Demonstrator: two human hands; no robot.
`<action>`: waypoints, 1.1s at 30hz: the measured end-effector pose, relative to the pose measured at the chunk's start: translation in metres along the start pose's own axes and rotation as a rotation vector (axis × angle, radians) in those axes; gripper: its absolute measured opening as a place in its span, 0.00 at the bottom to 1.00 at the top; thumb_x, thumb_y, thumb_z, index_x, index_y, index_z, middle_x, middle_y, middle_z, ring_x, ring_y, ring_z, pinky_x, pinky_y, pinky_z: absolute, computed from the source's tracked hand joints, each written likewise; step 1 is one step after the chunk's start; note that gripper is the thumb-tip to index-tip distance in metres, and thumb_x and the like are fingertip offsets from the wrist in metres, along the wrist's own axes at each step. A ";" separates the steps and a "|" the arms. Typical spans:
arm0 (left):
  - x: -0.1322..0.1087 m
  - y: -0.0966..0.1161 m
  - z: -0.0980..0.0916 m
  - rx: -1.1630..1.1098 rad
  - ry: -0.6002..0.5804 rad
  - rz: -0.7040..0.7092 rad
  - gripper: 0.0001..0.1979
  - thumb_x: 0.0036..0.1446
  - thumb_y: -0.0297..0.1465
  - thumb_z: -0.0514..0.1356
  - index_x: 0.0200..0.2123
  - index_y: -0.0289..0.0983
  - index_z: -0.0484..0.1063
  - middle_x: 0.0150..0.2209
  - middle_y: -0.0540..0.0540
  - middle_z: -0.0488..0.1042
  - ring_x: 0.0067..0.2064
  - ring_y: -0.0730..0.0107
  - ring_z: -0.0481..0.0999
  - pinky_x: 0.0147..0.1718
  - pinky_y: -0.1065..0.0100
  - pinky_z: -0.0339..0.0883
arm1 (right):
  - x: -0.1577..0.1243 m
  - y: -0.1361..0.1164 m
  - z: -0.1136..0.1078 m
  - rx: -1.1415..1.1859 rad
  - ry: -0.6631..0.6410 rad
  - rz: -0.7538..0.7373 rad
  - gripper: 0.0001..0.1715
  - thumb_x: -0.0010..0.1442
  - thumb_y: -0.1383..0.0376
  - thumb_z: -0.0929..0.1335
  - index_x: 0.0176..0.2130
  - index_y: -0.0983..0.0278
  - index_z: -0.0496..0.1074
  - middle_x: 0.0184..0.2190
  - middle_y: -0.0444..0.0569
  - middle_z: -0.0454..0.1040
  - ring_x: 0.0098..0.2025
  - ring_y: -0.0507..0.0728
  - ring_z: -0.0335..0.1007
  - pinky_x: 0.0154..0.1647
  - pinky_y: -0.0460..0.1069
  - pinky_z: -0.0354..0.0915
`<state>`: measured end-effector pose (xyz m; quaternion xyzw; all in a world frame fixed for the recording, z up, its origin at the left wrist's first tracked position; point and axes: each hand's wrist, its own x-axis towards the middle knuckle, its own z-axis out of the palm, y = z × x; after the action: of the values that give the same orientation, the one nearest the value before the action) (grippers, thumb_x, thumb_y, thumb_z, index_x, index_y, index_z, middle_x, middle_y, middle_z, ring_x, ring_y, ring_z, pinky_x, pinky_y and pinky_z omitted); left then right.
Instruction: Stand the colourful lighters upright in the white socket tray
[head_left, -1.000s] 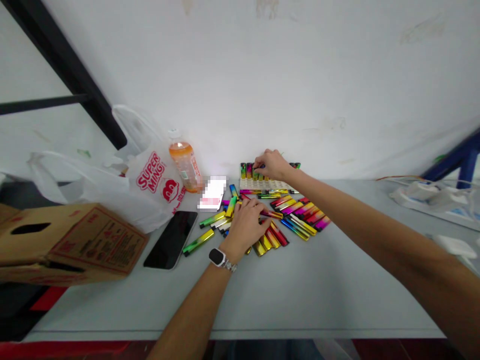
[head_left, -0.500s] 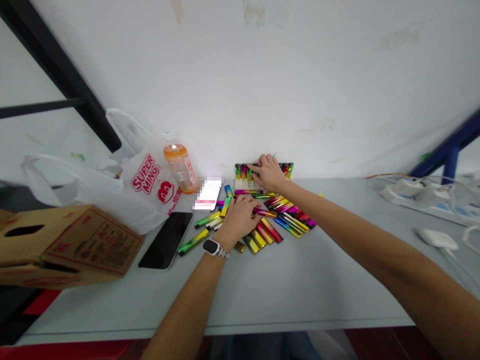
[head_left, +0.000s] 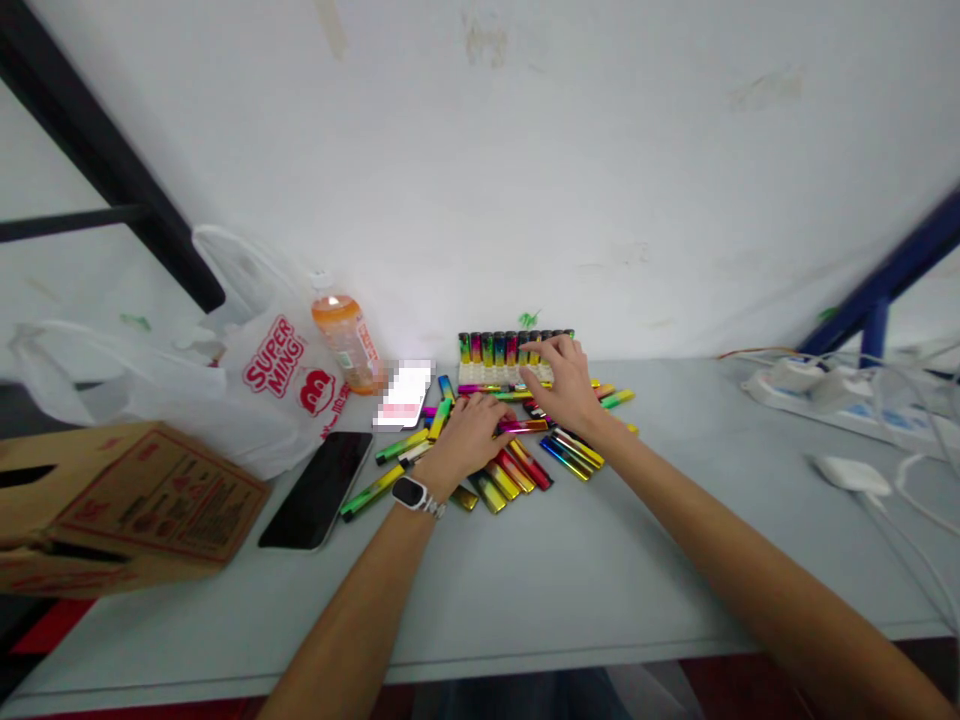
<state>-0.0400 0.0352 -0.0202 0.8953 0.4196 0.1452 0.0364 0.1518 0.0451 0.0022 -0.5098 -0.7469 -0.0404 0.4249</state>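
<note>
A row of shiny, many-coloured lighters [head_left: 487, 350] stands upright in a white rack [head_left: 487, 374] against the wall. My right hand [head_left: 564, 385] is at the right part of this row, thumb and forefinger apart, with nothing visible between them. My left hand [head_left: 472, 435] rests low over the loose pile, fingers curled, and a pink-and-yellow lighter [head_left: 527, 426] sticks out from its fingertips. Several yellow-and-red lighters [head_left: 514, 472] lie side by side just below it. Blue-and-gold lighters [head_left: 571, 455] lie beneath my right wrist, and green-yellow ones [head_left: 373, 494] are to the left.
Left of the pile lie a black phone [head_left: 319, 490] and a blurred bright-screened phone [head_left: 405, 394]. Behind them stand an orange drink bottle [head_left: 346, 338] and a white plastic bag [head_left: 262, 400], with a cardboard box [head_left: 150, 500] in front. A power strip [head_left: 825, 395] and charger [head_left: 853, 474] lie right.
My right hand has drawn back from the rack toward me and slightly right, uncovering more of the upright row. My left hand stays over the pile. The view has shifted slightly.
</note>
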 end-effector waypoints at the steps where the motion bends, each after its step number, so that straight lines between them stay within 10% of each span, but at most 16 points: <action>1: 0.000 0.000 0.000 -0.011 0.013 -0.005 0.11 0.61 0.36 0.61 0.44 0.38 0.74 0.46 0.40 0.75 0.53 0.51 0.70 0.54 0.50 0.62 | -0.005 -0.001 -0.003 0.030 0.024 0.017 0.18 0.63 0.61 0.66 0.52 0.62 0.73 0.44 0.54 0.67 0.50 0.63 0.63 0.55 0.59 0.60; 10: -0.003 0.010 0.000 -0.771 0.308 -0.163 0.13 0.59 0.39 0.63 0.42 0.36 0.74 0.36 0.46 0.76 0.36 0.67 0.74 0.39 0.65 0.69 | -0.040 -0.013 -0.002 0.209 -0.046 0.065 0.13 0.68 0.59 0.64 0.45 0.61 0.75 0.40 0.52 0.70 0.48 0.61 0.65 0.53 0.58 0.62; 18: 0.000 0.045 0.002 -1.236 0.685 -0.330 0.18 0.59 0.47 0.61 0.37 0.36 0.73 0.36 0.47 0.77 0.39 0.69 0.75 0.43 0.68 0.70 | -0.049 -0.027 0.006 0.269 -0.092 0.096 0.11 0.66 0.61 0.65 0.44 0.60 0.75 0.40 0.51 0.72 0.46 0.61 0.67 0.52 0.58 0.63; 26: -0.007 0.060 0.000 -1.457 0.596 -0.360 0.21 0.61 0.53 0.56 0.38 0.40 0.64 0.20 0.59 0.60 0.17 0.81 0.56 0.17 0.76 0.51 | -0.047 -0.024 0.004 0.371 -0.029 0.194 0.08 0.63 0.64 0.65 0.38 0.61 0.74 0.35 0.50 0.74 0.39 0.59 0.70 0.44 0.55 0.66; 33: -0.006 0.067 0.000 -1.466 0.471 -0.537 0.32 0.56 0.58 0.55 0.17 0.36 0.65 0.15 0.54 0.56 0.18 0.79 0.54 0.16 0.72 0.45 | -0.046 -0.027 0.003 0.431 -0.024 0.268 0.08 0.61 0.63 0.65 0.35 0.61 0.73 0.33 0.49 0.77 0.35 0.58 0.70 0.39 0.53 0.66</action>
<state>0.0061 -0.0125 -0.0089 0.4591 0.4149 0.5535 0.5574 0.1337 0.0000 -0.0206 -0.5022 -0.6691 0.1824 0.5166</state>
